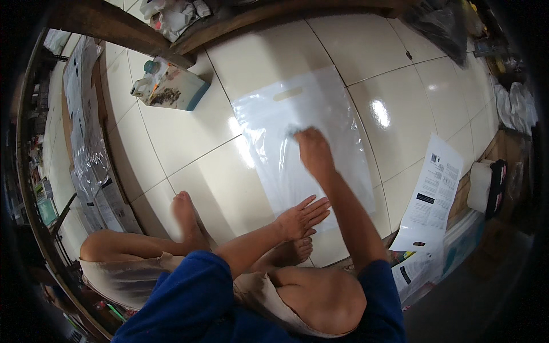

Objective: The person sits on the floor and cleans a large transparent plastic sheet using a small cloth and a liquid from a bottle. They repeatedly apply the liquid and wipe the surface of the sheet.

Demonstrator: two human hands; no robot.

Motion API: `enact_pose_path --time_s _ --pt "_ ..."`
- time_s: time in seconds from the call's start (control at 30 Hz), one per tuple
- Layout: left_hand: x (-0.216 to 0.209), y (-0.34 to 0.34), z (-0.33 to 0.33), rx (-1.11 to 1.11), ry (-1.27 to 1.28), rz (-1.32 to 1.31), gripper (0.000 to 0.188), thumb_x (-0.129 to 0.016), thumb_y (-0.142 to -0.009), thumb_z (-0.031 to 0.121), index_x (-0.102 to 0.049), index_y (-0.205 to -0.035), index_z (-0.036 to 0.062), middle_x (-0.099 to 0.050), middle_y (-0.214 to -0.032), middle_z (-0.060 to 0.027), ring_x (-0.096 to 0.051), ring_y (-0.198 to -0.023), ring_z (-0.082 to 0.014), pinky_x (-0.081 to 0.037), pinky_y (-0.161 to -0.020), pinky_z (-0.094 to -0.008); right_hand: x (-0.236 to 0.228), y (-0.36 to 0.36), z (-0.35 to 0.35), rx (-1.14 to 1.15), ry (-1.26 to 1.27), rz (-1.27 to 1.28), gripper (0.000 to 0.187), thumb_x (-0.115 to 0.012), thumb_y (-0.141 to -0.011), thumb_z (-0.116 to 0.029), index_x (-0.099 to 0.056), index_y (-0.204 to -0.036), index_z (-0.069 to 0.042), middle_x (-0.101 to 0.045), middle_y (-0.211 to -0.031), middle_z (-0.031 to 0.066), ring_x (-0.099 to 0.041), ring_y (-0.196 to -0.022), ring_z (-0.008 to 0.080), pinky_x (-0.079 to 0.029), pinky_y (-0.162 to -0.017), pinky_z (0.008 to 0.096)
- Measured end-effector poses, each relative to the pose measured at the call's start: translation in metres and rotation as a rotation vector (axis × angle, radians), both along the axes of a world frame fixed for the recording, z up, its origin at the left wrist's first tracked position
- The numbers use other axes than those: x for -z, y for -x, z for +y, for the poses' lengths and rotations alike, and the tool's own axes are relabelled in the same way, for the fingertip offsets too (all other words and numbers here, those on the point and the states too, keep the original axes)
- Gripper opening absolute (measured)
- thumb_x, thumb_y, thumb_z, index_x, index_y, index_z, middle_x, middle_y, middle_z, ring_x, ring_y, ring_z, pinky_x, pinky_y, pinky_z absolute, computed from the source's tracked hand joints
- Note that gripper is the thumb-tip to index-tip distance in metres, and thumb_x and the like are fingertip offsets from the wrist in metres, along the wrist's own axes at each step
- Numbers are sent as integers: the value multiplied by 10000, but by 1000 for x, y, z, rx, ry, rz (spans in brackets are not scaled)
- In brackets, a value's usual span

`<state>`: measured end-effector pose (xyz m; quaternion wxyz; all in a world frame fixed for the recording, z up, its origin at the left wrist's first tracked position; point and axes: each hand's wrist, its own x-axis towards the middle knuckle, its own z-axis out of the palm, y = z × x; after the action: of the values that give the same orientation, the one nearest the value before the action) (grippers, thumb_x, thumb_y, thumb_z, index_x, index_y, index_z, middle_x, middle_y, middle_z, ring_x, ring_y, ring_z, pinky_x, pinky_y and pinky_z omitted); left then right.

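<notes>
A white plastic bag (274, 123) with a cut-out handle slot lies flat on the tiled floor in front of me, its glossy surface lightly wrinkled. My left hand (302, 218) rests on the near part of the bag, palm down with the fingers spread. Farther up, over the middle of the bag, my right hand (314, 150) is closed around a small, blurred grey-blue thing (293, 131). The fingers hide most of it, and I cannot make out its kind.
A translucent jug (171, 86) with blue-green liquid stands at the upper left. Plastic-covered sheets (88, 131) lie along the left. Printed white sheets (429, 194) lie at the right, near a white and black block (486, 186). A wooden beam (246, 27) crosses the far side.
</notes>
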<state>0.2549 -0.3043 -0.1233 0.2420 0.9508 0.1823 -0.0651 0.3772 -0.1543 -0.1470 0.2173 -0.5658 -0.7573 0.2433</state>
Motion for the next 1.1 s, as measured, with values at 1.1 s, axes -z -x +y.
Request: enact_pose_path --time_s 1.1 --pt "4 0 -4 6 286 110 655 -423 -975 496 -405 -1463 58 -328 -1557 -105 -183 -1483 -255 -44 -1227 -468 -30 -11 -88 -88 163 26 238 -529 -837 13 -610 -1057 -28 -597 -1015 175 -577 -941 346 -483 -860 458"
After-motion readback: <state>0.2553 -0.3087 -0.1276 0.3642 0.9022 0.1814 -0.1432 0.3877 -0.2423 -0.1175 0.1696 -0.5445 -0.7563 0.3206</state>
